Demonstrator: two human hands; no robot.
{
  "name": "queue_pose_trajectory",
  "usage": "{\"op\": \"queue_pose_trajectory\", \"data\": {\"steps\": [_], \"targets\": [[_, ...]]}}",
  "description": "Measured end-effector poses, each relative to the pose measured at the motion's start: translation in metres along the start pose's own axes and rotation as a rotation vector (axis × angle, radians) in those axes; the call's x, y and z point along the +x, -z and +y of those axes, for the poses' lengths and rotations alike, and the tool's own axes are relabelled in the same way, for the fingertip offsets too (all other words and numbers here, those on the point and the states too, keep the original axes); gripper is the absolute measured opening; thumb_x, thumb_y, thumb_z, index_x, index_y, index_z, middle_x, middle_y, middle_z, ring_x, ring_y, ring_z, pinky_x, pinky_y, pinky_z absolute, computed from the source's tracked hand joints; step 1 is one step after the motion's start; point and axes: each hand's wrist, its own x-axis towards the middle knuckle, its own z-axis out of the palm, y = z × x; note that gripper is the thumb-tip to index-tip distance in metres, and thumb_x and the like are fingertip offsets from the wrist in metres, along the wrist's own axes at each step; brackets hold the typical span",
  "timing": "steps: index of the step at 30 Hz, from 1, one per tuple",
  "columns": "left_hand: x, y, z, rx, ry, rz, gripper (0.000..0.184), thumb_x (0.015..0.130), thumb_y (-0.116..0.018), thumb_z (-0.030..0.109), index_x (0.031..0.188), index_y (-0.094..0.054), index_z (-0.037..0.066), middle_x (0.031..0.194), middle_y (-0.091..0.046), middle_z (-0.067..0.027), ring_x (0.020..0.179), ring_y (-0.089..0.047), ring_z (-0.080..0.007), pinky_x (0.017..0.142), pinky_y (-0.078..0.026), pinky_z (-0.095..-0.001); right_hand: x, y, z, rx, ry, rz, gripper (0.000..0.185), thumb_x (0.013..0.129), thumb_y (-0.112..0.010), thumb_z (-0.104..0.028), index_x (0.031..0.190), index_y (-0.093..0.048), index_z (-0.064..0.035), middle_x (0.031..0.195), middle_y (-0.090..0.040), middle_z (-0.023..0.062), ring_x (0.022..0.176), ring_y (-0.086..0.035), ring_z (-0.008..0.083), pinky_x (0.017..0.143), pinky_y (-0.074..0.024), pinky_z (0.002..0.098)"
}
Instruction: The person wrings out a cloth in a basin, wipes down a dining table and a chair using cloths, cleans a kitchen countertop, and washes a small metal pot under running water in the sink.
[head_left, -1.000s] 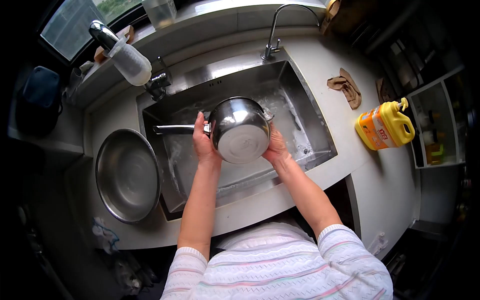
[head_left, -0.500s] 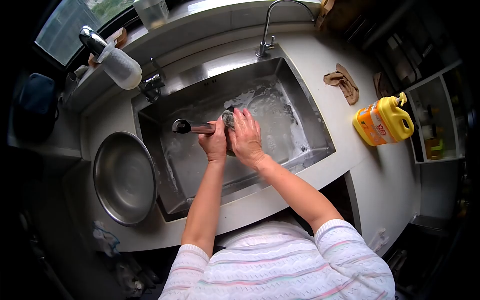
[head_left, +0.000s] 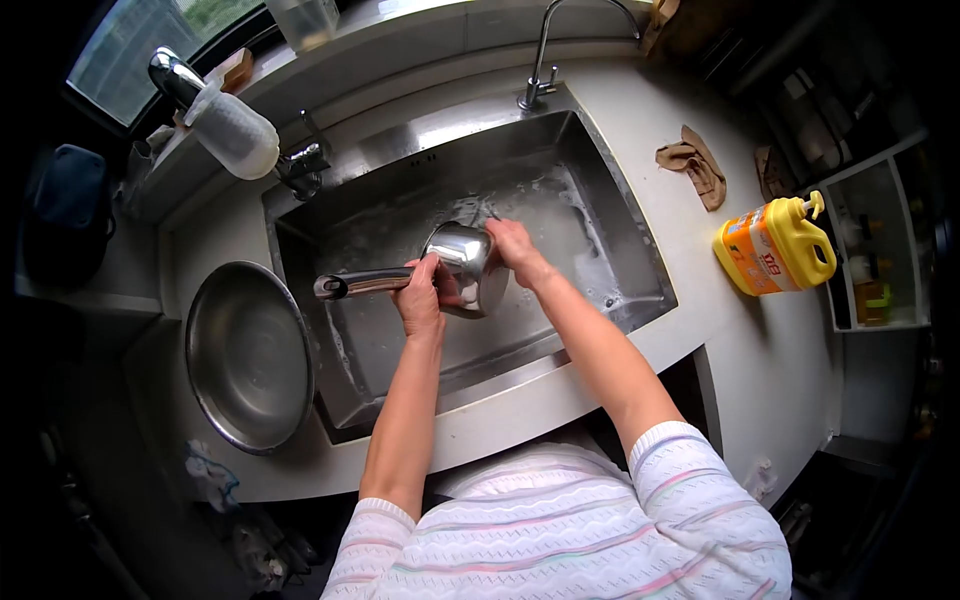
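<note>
A shiny steel saucepan (head_left: 465,262) is held tilted over the wet sink (head_left: 390,372), its long handle pointing left. My left hand (head_left: 420,298) is closed round the pan where the handle joins the body. At the far right side of the pan is my right hand (head_left: 512,246), its fingers curled at the rim. Whatever those fingers hold is hidden. Suds and water streaks lie on the sink floor.
Left of the sink, a steel basin (head_left: 250,355) rests on the counter. A yellow pump bottle (head_left: 772,248) and a brown cloth (head_left: 694,168) are at the right. Behind the sink stand a thin curved faucet (head_left: 540,75) and a larger faucet (head_left: 300,168).
The pan first showed its base, then was largely hidden under both hands. Now it is tilted with its side showing, and my right hand has moved from a grey scrubber to the pan's far right side.
</note>
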Motion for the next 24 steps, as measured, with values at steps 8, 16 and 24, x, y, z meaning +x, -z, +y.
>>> {"op": "queue_pose_trajectory", "data": {"steps": [8,16,24], "targets": [[0.032,0.032,0.002,0.101,-0.102,0.055,0.022,0.081,-0.068,0.026,0.072,-0.058,0.009,0.066,-0.057,0.0012,0.053,-0.053,-0.0078,0.042,-0.046,-0.0214,0.032,0.121,0.043,-0.615,0.086,0.592,0.024,0.074,-0.054,-0.011,0.094,-0.061,0.0003,0.076,-0.063,0.0154,0.07,-0.061,0.0323,0.068,-0.0484,0.0344],[0.045,0.031,-0.003,0.217,0.036,0.088,0.033,0.08,-0.068,0.038,0.087,-0.059,0.008,0.079,-0.055,-0.0003,0.068,-0.054,-0.0081,0.057,-0.048,-0.0229,0.055,0.083,0.071,-1.024,0.124,0.271,0.028,0.071,-0.057,-0.016,0.093,-0.06,0.0026,0.092,-0.062,0.0247,0.086,-0.061,0.0371,0.078,-0.048,0.0416],[0.04,0.014,-0.002,0.35,0.078,0.042,0.044,0.08,-0.066,0.045,0.093,-0.058,0.004,0.087,-0.057,-0.003,0.076,-0.055,-0.0121,0.065,-0.046,-0.0264,-0.033,-0.034,-0.012,-0.349,0.509,-0.066,0.025,0.084,-0.048,-0.01,0.105,-0.057,0.0005,0.093,-0.063,0.0138,0.088,-0.061,0.026,0.077,-0.0458,0.031]]}}
